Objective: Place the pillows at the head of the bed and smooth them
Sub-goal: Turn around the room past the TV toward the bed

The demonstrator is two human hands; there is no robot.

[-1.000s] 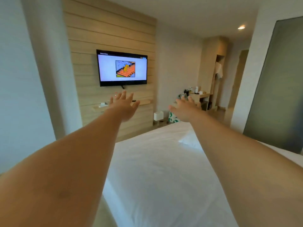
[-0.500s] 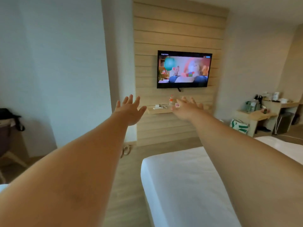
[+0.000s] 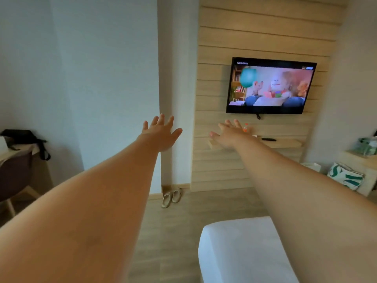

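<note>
Above the white-sheeted bed corner, left hand and right hand spread empty fingers; unseen pillows, likely soft and light, want gripping by their ends.

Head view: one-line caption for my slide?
Both arms stretched forward, left hand and right hand open and empty, above the bed corner, facing the wall TV.

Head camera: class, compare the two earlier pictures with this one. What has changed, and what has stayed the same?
The view swung left: the bed slid to the lower right, the pillow left the frame, and slippers appeared. The left hand and right hand stay outstretched, open and empty.
</note>
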